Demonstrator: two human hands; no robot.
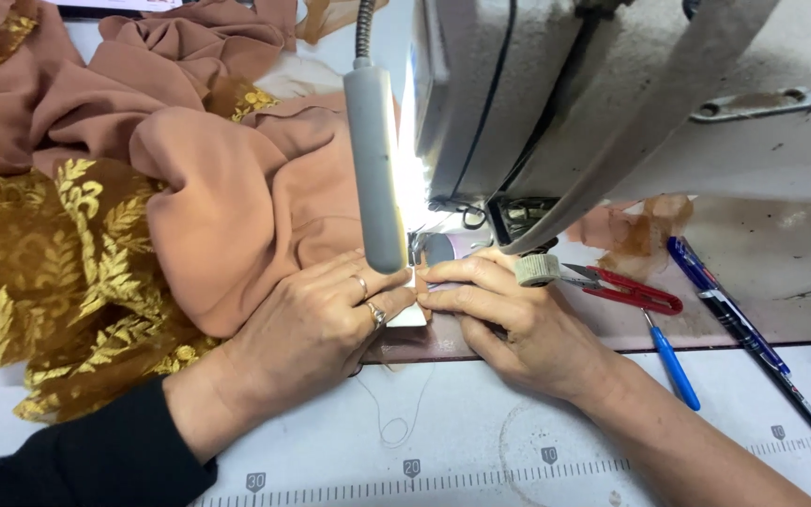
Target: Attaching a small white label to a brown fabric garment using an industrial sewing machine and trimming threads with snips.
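Head view is showing most of the peach fabric (pixel 237 178) bunching unsewn at left; the left hand (pixel 316 324) is pressing flat on its edge beside the needle, the right hand (pixel 509 314) is pinching that edge, red snips (pixel 631 291) lying idle at right.

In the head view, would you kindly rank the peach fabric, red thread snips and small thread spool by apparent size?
1. peach fabric
2. red thread snips
3. small thread spool

White worktable (pixel 481 441) with a printed ruler edge, bright lamp bar (pixel 374 160) glowing, grey stained machine bed (pixel 762 244)
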